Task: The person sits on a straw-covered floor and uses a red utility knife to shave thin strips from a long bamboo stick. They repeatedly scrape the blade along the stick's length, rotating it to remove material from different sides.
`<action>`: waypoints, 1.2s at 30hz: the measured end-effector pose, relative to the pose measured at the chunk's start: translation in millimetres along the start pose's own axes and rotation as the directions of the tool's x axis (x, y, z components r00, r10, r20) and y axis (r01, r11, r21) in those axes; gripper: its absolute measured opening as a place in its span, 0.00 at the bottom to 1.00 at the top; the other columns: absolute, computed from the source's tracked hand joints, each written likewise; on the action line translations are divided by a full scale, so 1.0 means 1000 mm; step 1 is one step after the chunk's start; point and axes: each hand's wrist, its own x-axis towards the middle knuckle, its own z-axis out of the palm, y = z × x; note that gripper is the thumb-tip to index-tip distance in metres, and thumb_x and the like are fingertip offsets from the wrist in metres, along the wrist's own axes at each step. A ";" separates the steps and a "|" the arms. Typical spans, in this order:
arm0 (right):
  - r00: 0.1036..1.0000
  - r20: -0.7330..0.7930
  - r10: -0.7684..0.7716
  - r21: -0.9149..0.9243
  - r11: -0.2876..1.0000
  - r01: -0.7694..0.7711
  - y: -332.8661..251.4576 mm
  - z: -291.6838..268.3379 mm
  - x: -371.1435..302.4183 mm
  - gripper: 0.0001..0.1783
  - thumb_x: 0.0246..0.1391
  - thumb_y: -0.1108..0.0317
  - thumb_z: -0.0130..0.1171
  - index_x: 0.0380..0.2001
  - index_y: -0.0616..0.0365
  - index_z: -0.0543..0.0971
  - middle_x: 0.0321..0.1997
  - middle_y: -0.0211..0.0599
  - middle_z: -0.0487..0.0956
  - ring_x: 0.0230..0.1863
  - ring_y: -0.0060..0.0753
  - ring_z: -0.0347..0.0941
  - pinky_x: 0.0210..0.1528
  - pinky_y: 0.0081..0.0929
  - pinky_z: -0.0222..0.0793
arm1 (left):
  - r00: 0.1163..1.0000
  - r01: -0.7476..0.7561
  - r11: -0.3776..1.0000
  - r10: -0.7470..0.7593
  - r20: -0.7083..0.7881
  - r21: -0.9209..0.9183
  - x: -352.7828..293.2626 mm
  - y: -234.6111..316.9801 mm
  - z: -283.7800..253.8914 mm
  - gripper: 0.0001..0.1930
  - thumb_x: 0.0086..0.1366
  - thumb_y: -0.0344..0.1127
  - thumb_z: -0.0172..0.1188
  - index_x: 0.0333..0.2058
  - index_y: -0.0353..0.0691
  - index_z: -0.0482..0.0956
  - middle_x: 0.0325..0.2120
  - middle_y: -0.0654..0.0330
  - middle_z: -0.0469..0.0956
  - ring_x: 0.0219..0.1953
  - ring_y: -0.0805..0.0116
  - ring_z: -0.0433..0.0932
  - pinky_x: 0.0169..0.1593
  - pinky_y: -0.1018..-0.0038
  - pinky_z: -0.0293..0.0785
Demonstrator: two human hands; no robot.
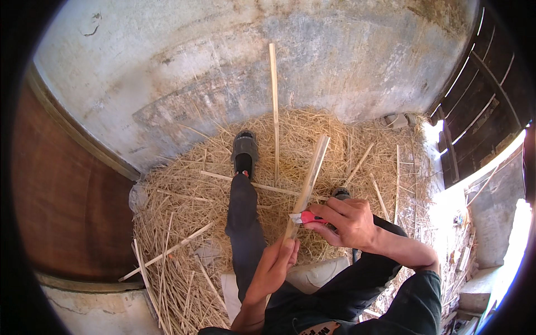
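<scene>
My left hand is closed around the lower part of a split bamboo strip, which slants up and away from me between my legs. In my right hand is a red utility knife, the fingers wrapped round its handle. Its short blade lies against the strip, a little above my left hand. How deep the edge sits in the bamboo cannot be made out. The strip's near end is partly hidden by my left hand and forearm.
Straw and shavings cover the floor, with several loose strips scattered on it. One tall strip leans on the concrete wall. A brown door panel stands left; dark boards stand right. My shoe rests on the straw.
</scene>
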 end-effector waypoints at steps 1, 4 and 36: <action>1.000 -0.007 0.000 0.001 1.000 0.000 0.000 0.001 0.000 0.15 0.59 0.55 0.77 0.43 0.52 0.88 0.27 0.28 0.79 0.20 0.31 0.80 0.21 0.32 0.73 | 1.000 -0.010 1.000 0.010 -0.020 0.016 0.000 -0.002 0.000 0.19 0.88 0.46 0.45 0.44 0.36 0.76 0.26 0.68 0.68 0.28 0.79 0.63 0.33 0.76 0.63; 1.000 -0.016 0.009 -0.007 1.000 -0.009 -0.001 0.003 0.001 0.15 0.59 0.55 0.76 0.43 0.51 0.88 0.26 0.27 0.79 0.20 0.31 0.80 0.21 0.32 0.73 | 0.995 -0.066 0.990 0.075 -0.072 0.127 0.002 -0.003 0.003 0.19 0.88 0.45 0.45 0.42 0.35 0.76 0.26 0.65 0.69 0.29 0.76 0.66 0.35 0.73 0.67; 0.996 -0.002 0.088 0.033 0.996 -0.088 0.013 -0.002 0.006 0.13 0.61 0.58 0.76 0.43 0.51 0.89 0.29 0.30 0.83 0.22 0.32 0.81 0.22 0.32 0.75 | 0.988 0.150 0.987 -0.147 0.044 -0.065 -0.005 -0.007 -0.026 0.21 0.88 0.47 0.45 0.41 0.37 0.76 0.25 0.70 0.67 0.26 0.81 0.62 0.30 0.78 0.60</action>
